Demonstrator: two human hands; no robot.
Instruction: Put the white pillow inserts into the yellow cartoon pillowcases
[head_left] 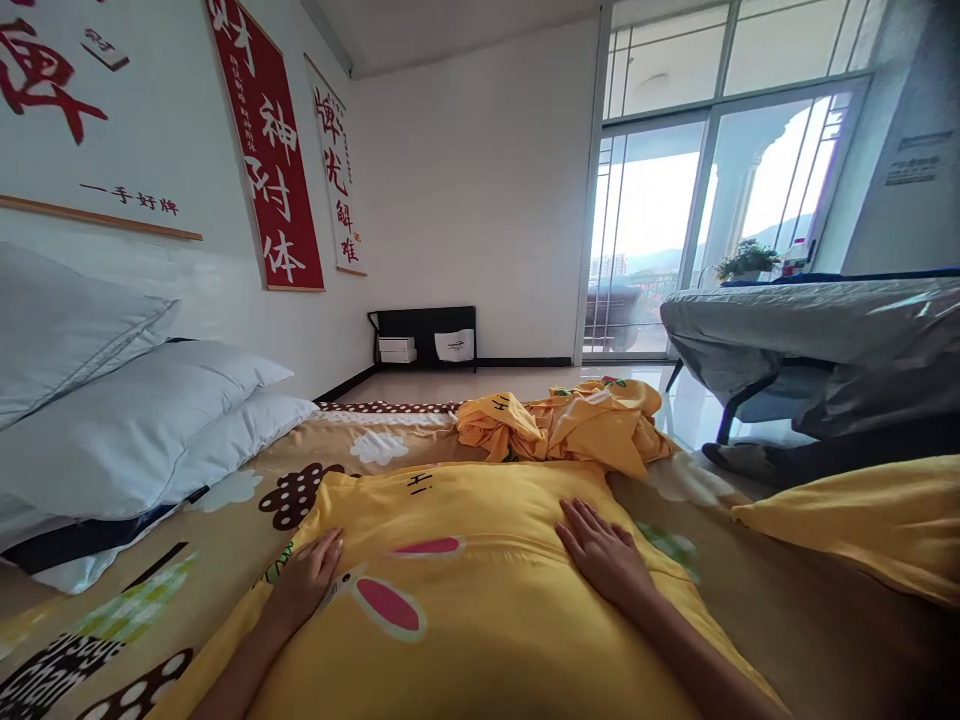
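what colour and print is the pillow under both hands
Yellow pillow, printed with pink, white-edged ovals and small dark marks; clearest in the head view.

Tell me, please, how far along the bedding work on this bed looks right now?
Looks done: one yellow pillow is in its printed case, and another yellow pillow lies at the right. In hand: the left hand and right hand lie flat on the near pillow. Left: a crumpled yellow cover lies loose, and the white pillows sit uncovered.

Two bare arms show, with no sleeves on them. The left hand (309, 578) and the right hand (604, 556) wear no gloves, rings or watches.
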